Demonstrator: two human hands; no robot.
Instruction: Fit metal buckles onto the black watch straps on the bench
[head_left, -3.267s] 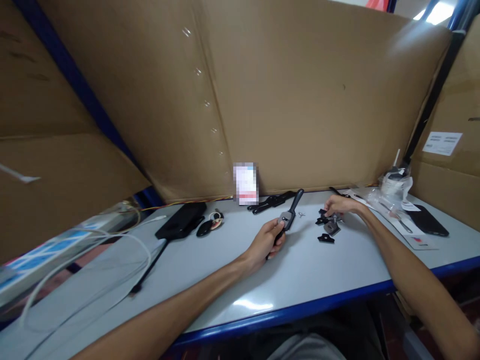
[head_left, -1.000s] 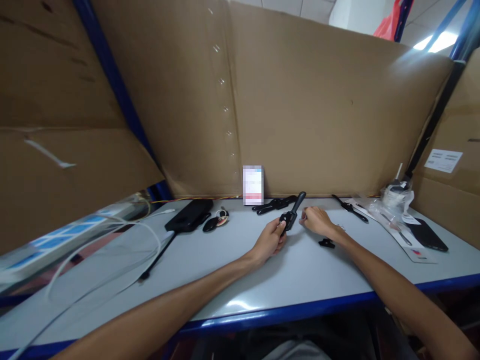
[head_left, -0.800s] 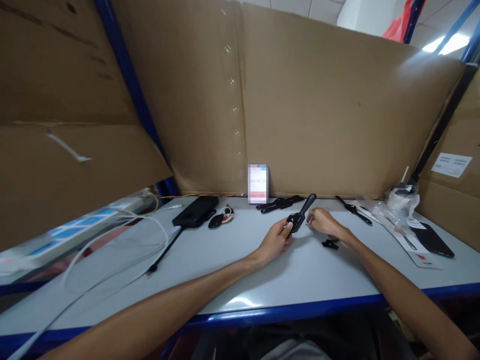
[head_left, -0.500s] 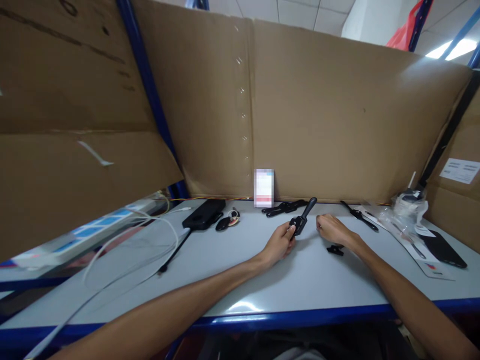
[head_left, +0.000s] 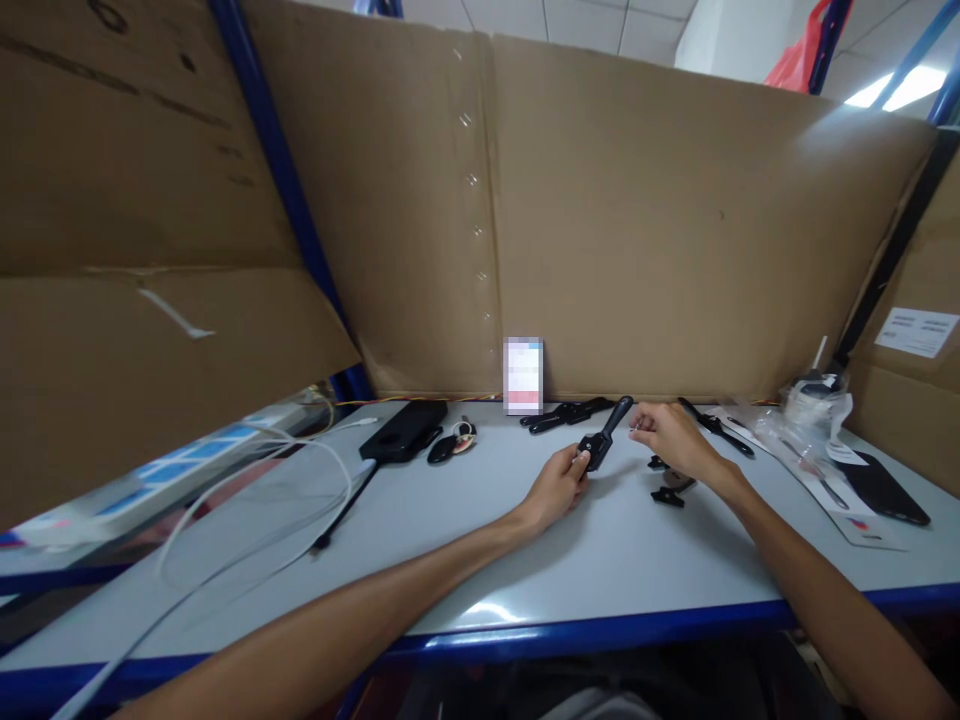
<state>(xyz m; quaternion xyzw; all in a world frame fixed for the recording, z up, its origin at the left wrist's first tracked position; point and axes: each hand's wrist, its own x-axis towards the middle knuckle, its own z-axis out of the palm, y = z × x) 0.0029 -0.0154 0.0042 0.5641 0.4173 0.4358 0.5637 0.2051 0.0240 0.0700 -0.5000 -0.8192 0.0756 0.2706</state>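
Note:
My left hand [head_left: 555,487] is closed around the lower end of a black handle-like part [head_left: 604,436], which sticks up and away over the pale table [head_left: 465,560]. My right hand [head_left: 673,438] hovers just right of it with its fingers pinched together near the part's tip; whatever they pinch is too small to make out. Small black pieces [head_left: 666,492] lie on the table under the right wrist.
A tall cardboard sheet [head_left: 615,220] stands along the back. On the table lie a black strap pair [head_left: 566,412], a black pouch [head_left: 403,431], a key fob [head_left: 450,445], white cables [head_left: 247,500], a plastic bag with parts [head_left: 806,410] and a dark phone [head_left: 885,488].
My right hand left the pile of small pieces, came over to the black part held in my left hand, and now sits a little further right. The view tilted up.

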